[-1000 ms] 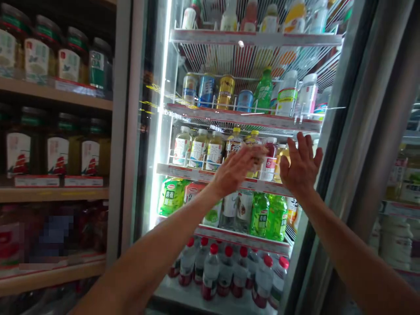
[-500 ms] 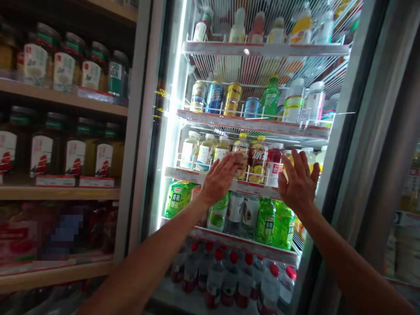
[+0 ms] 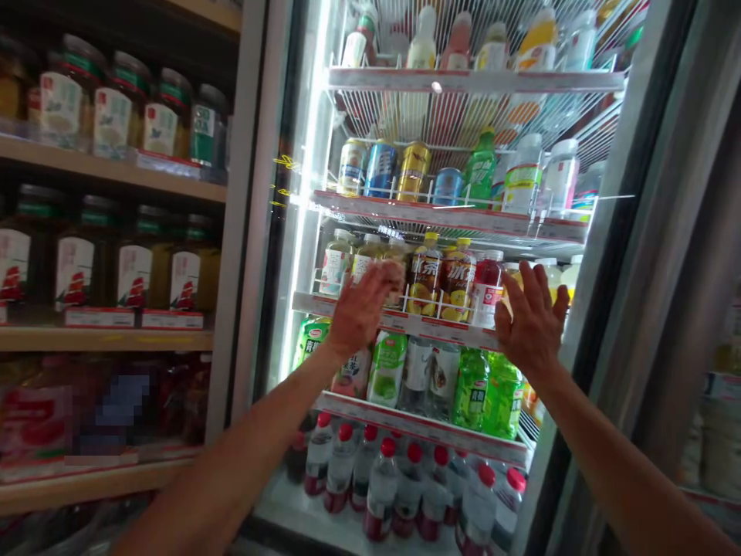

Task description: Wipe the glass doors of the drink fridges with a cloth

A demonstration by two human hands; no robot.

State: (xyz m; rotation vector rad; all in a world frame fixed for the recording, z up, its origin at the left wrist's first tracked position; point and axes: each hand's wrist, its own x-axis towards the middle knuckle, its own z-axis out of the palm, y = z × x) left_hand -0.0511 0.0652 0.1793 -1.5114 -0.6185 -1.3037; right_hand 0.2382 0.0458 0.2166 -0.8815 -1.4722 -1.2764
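Glass cooler door [image 3: 445, 224] fills the middle of the view, and both hands are raised in front of it; glare streaks suggest a closed pane between the hands and the drinks. The left hand [image 3: 362, 305] is near the front edge of the third shelf, left of its middle, fingers stretched out and held together; whether the pale blur at its tips is a cloth or a reflection, I cannot tell. The right hand [image 3: 532, 324] is by the right end of the same shelf, fingers spread, with no object visible in it; contact with the glass cannot be made out.

Behind them stand iced-tea bottles [image 3: 425, 274] with yellow caps. Cans [image 3: 379, 166] line the left part of the shelf above, and red-capped bottles [image 3: 385, 490] crowd the cooler's bottom. No drink is in the right hand's grasp. By my reading, the work is under way rather than finished; how much of the door is done or left does not show.
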